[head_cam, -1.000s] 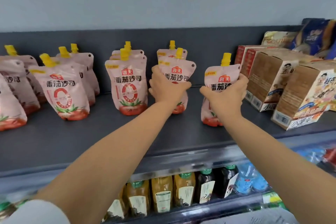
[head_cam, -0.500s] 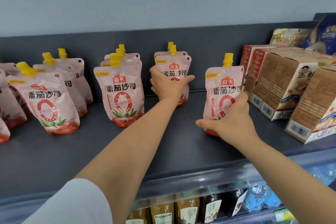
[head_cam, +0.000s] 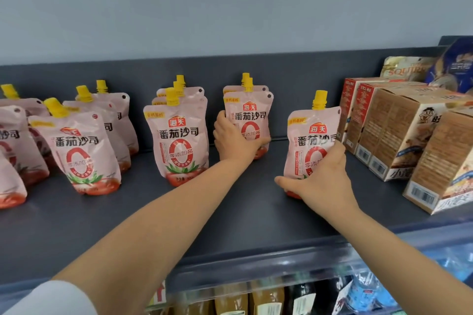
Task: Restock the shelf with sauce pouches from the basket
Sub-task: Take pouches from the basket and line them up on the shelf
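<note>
Head view, left to right: on the far-left part of the dark shelf (head_cam: pixel 230 217), a loose cluster of sauce pouches (head_cam: pixel 84 151) leans at odd angles, which suggests they are less tidily faced than the rest. Next comes a neat file of three pouches (head_cam: pixel 179 140), upright, labels forward, one behind another. The left hand (head_cam: pixel 235 140) grasps the front pouch of a second file (head_cam: pixel 249 115) by its left edge and lower face, probably to square it against the one behind. Further right, the right hand (head_cam: pixel 322 181) is wrapped round the lower part of a single pouch (head_cam: pixel 312 135), its thumb along the base. This pouch stands on the shelf just beside the brown cartons (head_cam: pixel 394 135), apparently starting a new file in the gap. Both grips sit low, likely because the soft pouches tip easily.

The leftmost pouches are cut off by the frame edge. Both hands cover the lower parts of their pouches, so how firmly they sit cannot be told. Snack bags (head_cam: pixel 409 69) behind the cartons are blurred, the bottles (head_cam: pixel 256 299) below are partly hidden, and the basket is out of view.
</note>
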Action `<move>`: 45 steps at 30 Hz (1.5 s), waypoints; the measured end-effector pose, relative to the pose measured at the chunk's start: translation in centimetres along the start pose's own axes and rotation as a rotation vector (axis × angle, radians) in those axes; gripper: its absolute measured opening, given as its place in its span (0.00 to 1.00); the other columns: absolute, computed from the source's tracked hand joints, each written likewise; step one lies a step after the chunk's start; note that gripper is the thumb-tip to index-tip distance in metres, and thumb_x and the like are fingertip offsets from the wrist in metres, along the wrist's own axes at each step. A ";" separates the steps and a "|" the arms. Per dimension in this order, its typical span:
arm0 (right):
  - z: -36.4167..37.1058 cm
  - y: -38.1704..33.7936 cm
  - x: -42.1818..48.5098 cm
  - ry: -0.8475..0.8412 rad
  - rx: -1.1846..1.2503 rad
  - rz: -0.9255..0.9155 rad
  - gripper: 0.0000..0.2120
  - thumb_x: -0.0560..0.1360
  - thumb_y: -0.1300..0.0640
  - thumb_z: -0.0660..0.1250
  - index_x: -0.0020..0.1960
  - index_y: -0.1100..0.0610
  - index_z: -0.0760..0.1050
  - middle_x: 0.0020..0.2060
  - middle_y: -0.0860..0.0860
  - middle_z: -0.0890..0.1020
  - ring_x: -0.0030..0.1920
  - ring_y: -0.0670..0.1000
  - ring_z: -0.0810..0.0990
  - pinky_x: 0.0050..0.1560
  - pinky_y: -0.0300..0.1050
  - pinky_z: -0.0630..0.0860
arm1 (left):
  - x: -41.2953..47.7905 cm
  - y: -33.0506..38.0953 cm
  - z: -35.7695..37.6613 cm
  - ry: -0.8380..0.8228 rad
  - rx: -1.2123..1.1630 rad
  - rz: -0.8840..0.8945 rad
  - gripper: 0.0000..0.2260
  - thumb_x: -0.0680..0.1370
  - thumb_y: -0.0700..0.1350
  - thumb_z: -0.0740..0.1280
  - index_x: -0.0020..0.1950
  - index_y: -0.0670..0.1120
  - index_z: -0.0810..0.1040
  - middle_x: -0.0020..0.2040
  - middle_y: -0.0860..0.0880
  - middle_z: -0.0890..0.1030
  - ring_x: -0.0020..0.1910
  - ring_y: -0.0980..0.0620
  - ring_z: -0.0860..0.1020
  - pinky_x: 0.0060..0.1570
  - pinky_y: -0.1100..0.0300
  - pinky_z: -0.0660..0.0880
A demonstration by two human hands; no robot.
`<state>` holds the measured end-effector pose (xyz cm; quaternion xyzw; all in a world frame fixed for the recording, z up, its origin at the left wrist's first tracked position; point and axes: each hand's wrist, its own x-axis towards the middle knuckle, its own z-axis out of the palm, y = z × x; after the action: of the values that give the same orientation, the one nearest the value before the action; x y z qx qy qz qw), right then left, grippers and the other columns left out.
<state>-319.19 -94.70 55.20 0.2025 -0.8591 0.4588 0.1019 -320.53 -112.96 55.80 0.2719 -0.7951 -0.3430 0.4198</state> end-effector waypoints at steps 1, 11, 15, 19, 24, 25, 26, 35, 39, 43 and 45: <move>0.3 -0.3 0.1 -0.002 -0.008 -0.004 0.50 0.57 0.49 0.82 0.68 0.58 0.55 0.62 0.54 0.66 0.62 0.57 0.71 0.55 0.48 0.70 | -0.1 -0.4 -0.4 -0.036 -0.015 -0.002 0.49 0.58 0.54 0.82 0.71 0.44 0.59 0.66 0.46 0.69 0.66 0.46 0.68 0.64 0.51 0.69; 5.1 -3.3 2.7 -0.030 -0.021 -0.012 0.55 0.57 0.45 0.81 0.72 0.57 0.51 0.64 0.56 0.65 0.65 0.58 0.69 0.61 0.54 0.73 | -2.5 -2.6 -4.0 -0.318 0.039 0.041 0.42 0.68 0.36 0.73 0.75 0.45 0.52 0.72 0.44 0.62 0.72 0.46 0.62 0.71 0.51 0.64; 7.1 -4.5 3.4 -0.017 0.014 -0.004 0.53 0.59 0.45 0.80 0.72 0.57 0.51 0.64 0.56 0.65 0.65 0.58 0.68 0.60 0.52 0.73 | -3.5 -2.7 -5.5 -0.555 -0.014 0.101 0.38 0.70 0.35 0.71 0.73 0.49 0.53 0.65 0.49 0.71 0.57 0.52 0.75 0.55 0.60 0.75; 8.2 -4.9 3.6 -0.029 0.032 -0.030 0.51 0.62 0.46 0.78 0.73 0.57 0.51 0.65 0.57 0.65 0.65 0.58 0.69 0.60 0.53 0.73 | -3.6 -2.5 -5.9 -0.552 -0.037 0.167 0.33 0.72 0.41 0.74 0.71 0.47 0.60 0.64 0.53 0.72 0.61 0.55 0.73 0.57 0.65 0.70; 7.7 -4.6 3.7 -0.106 0.106 -0.064 0.48 0.62 0.46 0.79 0.72 0.56 0.54 0.65 0.55 0.67 0.63 0.56 0.72 0.59 0.53 0.76 | -3.7 -2.7 -5.8 -0.513 -0.057 0.169 0.31 0.71 0.43 0.74 0.69 0.47 0.62 0.63 0.50 0.73 0.61 0.54 0.73 0.58 0.63 0.71; 7.5 -4.5 3.7 -0.117 0.120 -0.071 0.48 0.62 0.47 0.79 0.71 0.56 0.54 0.65 0.55 0.68 0.63 0.56 0.73 0.58 0.52 0.76 | -3.7 -2.7 -5.9 -0.515 -0.061 0.171 0.32 0.71 0.43 0.74 0.69 0.47 0.61 0.63 0.51 0.73 0.61 0.54 0.73 0.58 0.62 0.72; 7.3 -4.4 3.7 -0.126 0.127 -0.078 0.47 0.62 0.48 0.79 0.71 0.56 0.55 0.64 0.55 0.68 0.62 0.55 0.73 0.58 0.52 0.76 | -3.7 -2.6 -5.8 -0.515 -0.062 0.174 0.32 0.71 0.44 0.75 0.69 0.47 0.61 0.64 0.51 0.73 0.61 0.55 0.73 0.58 0.63 0.72; 7.5 -4.1 4.0 -0.107 0.093 -0.086 0.47 0.62 0.48 0.80 0.70 0.56 0.56 0.63 0.55 0.70 0.61 0.56 0.75 0.57 0.54 0.78 | -3.4 -2.0 -5.5 -0.530 0.001 0.145 0.32 0.71 0.42 0.74 0.69 0.45 0.60 0.62 0.51 0.72 0.56 0.60 0.70 0.46 0.74 0.67; 7.2 -4.2 3.5 -0.131 0.063 -0.076 0.47 0.62 0.46 0.79 0.70 0.56 0.56 0.63 0.55 0.70 0.61 0.56 0.75 0.56 0.52 0.77 | -3.6 -1.8 -5.7 -0.538 0.033 0.115 0.30 0.72 0.41 0.74 0.68 0.45 0.61 0.62 0.51 0.73 0.55 0.59 0.71 0.48 0.71 0.69; 5.3 -4.1 2.8 -0.182 0.041 -0.028 0.51 0.61 0.43 0.79 0.73 0.57 0.53 0.66 0.56 0.68 0.64 0.57 0.73 0.59 0.53 0.76 | -3.9 -1.6 -6.0 -0.530 0.025 0.094 0.32 0.70 0.42 0.76 0.68 0.44 0.61 0.63 0.50 0.73 0.59 0.54 0.73 0.50 0.70 0.69; 3.9 -4.3 2.1 -0.160 -0.003 -0.015 0.51 0.64 0.42 0.77 0.74 0.57 0.51 0.70 0.57 0.65 0.67 0.58 0.69 0.62 0.53 0.73 | -4.0 -1.5 -6.3 -0.534 0.053 0.084 0.34 0.69 0.42 0.76 0.69 0.43 0.62 0.62 0.50 0.74 0.59 0.54 0.74 0.53 0.64 0.69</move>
<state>-319.14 -100.56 56.96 0.2446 -0.8638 0.4389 0.0368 -312.89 -112.97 55.34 0.1495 -0.8970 -0.3638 0.2018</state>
